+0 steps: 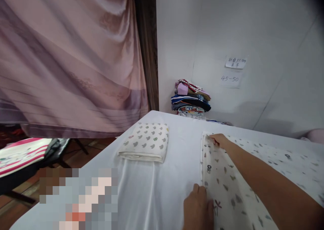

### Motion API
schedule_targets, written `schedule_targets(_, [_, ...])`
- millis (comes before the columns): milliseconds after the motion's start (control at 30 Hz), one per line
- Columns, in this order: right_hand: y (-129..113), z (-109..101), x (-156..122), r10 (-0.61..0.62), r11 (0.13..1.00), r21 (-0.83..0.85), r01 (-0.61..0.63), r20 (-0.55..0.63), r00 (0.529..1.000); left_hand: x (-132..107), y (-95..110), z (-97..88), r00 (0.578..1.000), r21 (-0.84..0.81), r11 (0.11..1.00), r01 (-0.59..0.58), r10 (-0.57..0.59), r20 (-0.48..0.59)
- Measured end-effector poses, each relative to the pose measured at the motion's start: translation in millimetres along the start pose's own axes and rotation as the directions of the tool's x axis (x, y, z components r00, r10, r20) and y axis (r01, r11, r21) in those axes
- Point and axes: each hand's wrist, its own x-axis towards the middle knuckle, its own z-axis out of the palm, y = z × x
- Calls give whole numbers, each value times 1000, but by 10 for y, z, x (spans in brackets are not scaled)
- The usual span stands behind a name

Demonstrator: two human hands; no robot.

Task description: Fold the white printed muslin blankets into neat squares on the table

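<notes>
A white cloth (225, 182) printed with small leaves and dark figures is spread over the right part of the table, its left edge folded over. At the far left corner of this cloth, my right hand (218, 140) pinches the fabric between closed fingers. Nearer to me, my left hand (197, 206) is at the same left edge with its fingers curled on the fabric; its lower part is cut off by the frame. Left of both hands lies a folded white cloth (146, 142) with grey printed motifs, touched by neither.
The table has a white cover (174, 176). Behind it, a stack of folded fabrics (191, 100) stands against the wall, below paper notes (231, 78). A pink curtain (76, 61) hangs at the left, above a low stand with a striped cloth (25, 154). A pixelated patch hides the lower left.
</notes>
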Motion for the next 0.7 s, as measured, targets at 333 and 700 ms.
schedule_targets(333, [-117,128,358,-268,960,-65,271,61,962,73,-15,18,994,-39,997,68,-64,94])
schedule_targets(700, [-53,94,193,-255,843,-456,287,131,958,1,-12,-25,999,-122,992,16,-20,-32])
